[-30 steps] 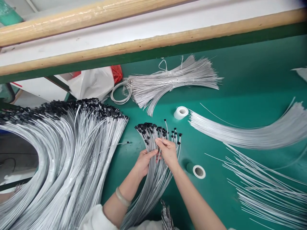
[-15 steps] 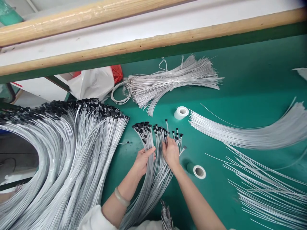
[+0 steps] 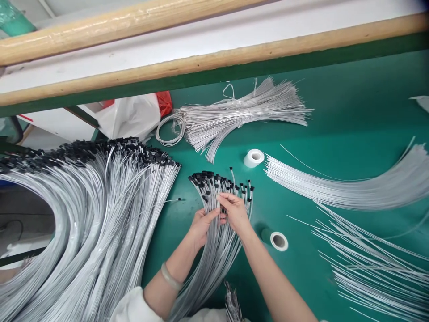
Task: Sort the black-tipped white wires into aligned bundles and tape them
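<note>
My left hand (image 3: 200, 226) is closed round a bundle of thin grey-white cables (image 3: 208, 264) with small black connectors (image 3: 204, 176) on their upper ends. Just right of it, my right hand (image 3: 236, 213) has its thumb and forefinger pinched on cables near the connectors. Its fingertips lie close to the left hand's fingers. More connector-tipped cables fan out past the right hand's fingers, their ends at uneven heights. The lower part of the bundle curves down toward my body.
A large mass of similar cables (image 3: 110, 223) fills the left side. Two white rolls (image 3: 254, 158) stand on the green table (image 3: 295, 286). Loose cables (image 3: 335, 188) lie at right; a tied bundle (image 3: 248, 107) lies behind. A wood-edged shelf (image 3: 201, 67) crosses above.
My right hand has moved left toward my left hand, bringing its cables against the left bundle. The gap between the two groups has closed. My left hand has barely moved.
</note>
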Demonstrator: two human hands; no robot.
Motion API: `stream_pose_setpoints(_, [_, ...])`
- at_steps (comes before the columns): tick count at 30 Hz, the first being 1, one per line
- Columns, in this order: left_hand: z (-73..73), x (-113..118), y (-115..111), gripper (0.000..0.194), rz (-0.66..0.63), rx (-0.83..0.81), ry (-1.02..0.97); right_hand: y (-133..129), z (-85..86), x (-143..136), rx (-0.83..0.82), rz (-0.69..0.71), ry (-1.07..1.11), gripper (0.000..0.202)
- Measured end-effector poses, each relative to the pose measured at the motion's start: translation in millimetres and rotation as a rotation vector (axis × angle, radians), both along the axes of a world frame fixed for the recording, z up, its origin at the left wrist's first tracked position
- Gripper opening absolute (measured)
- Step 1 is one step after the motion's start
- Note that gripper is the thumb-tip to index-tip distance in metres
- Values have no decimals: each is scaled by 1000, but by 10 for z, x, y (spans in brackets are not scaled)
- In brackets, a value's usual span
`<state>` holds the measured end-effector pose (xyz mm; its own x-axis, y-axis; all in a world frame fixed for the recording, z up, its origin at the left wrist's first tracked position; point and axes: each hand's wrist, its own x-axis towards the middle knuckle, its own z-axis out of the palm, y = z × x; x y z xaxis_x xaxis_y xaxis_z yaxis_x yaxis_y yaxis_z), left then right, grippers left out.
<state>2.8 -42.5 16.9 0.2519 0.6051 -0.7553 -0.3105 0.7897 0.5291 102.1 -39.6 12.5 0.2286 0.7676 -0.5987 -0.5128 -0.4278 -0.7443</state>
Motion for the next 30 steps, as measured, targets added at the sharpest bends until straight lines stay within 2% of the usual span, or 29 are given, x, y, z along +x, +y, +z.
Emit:
stream_pose_setpoints(6, [-14,11,-7,24,9,4,-20,-13,-41,20,52,-80,-39,30])
stream_pose_setpoints(13, [-26,-9,17,26,16,-9,-34,-7,25,40,48,-75,114,30])
stream_pose_setpoints(16, [-31,-27,26,24,30,-22,-30,-9,-5,51,57,-73,75,27])
stream_pose_setpoints(18, [-30,-38,32,23,43,-26,-10,-14,-76,80,80,-67,-81,25])
stream_pose_setpoints(24, [-19,-80,60,21,22,-25,63,-72,-353,260,123,64,-891,25])
stream_pose_setpoints(28, [-26,-81,65,21,15,-23,55,-118,-304,246,152,122,-1326,39])
stream_pose_setpoints(30, [-23,-63,57,20,18,-22,33,-116,-209,177,234,85,-1331,41])
